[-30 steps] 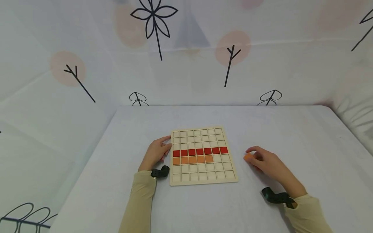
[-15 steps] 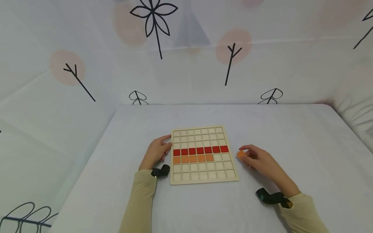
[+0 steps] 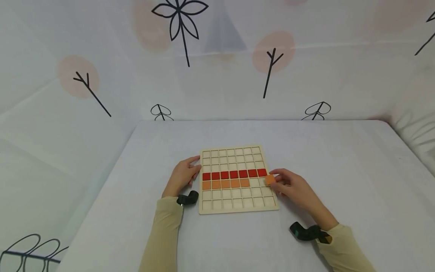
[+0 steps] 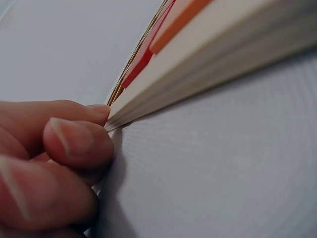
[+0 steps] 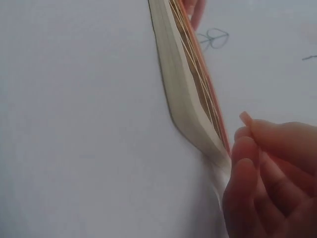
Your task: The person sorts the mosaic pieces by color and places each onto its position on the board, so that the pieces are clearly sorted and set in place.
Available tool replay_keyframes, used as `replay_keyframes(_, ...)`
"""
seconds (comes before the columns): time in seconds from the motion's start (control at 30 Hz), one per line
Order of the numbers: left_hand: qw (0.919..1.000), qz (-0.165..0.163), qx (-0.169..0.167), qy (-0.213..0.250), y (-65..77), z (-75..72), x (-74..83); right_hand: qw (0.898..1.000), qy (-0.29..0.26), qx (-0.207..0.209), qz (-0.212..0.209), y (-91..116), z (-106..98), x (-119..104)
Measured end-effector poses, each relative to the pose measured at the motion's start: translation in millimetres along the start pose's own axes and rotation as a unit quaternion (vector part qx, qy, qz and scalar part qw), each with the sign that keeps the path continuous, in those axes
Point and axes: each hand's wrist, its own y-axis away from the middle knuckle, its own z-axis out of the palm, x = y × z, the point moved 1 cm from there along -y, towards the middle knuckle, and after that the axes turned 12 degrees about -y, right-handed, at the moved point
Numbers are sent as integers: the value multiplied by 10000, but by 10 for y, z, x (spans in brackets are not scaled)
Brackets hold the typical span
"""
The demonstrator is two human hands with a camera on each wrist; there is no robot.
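A pale wooden grid board (image 3: 221, 204) lies flat on the table, with a full row of red tiles (image 3: 233, 174) and, nearer me, a row of several orange tiles (image 3: 225, 184). My left hand (image 3: 181, 175) rests at the board's left edge, fingertips touching its side; in the left wrist view the fingertips (image 4: 96, 111) meet the board's rim. Between thumb and fingers my right hand (image 3: 295, 190) pinches a loose orange tile (image 3: 270, 179) above the right edge, beside the orange row. Edge-on, that tile (image 5: 245, 118) shows in the right wrist view.
The table (image 3: 340, 158) has a white cover. Behind it hangs a pale cloth (image 3: 217, 87) with plant drawings. A dark wrist camera (image 3: 306, 231) sits on the right wrist, another wrist camera (image 3: 188, 198) on the left.
My right hand has moved left with the orange tile, from beside the board to above its right edge. The left hand stays at the board's left edge.
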Motion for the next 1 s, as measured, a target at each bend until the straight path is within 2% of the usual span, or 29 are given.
replay_keyframes(0.23,9997,149,49,-199,-33,9,-24,9998,178,-67,89,-17,66,-5)
replay_keyframes(0.53,10000,55,14,-28,-34,11,-24,9991,420,-15,-18,-45,104,-46)
replay_keyframes(0.7,9997,164,62,-150,-36,-1,-22,9982,598,-84,3,-67,122,-82)
replay_keyframes(1.0,9991,311,83,-268,-30,-15,-9,9958,881,-172,-206,-82,133,-128)
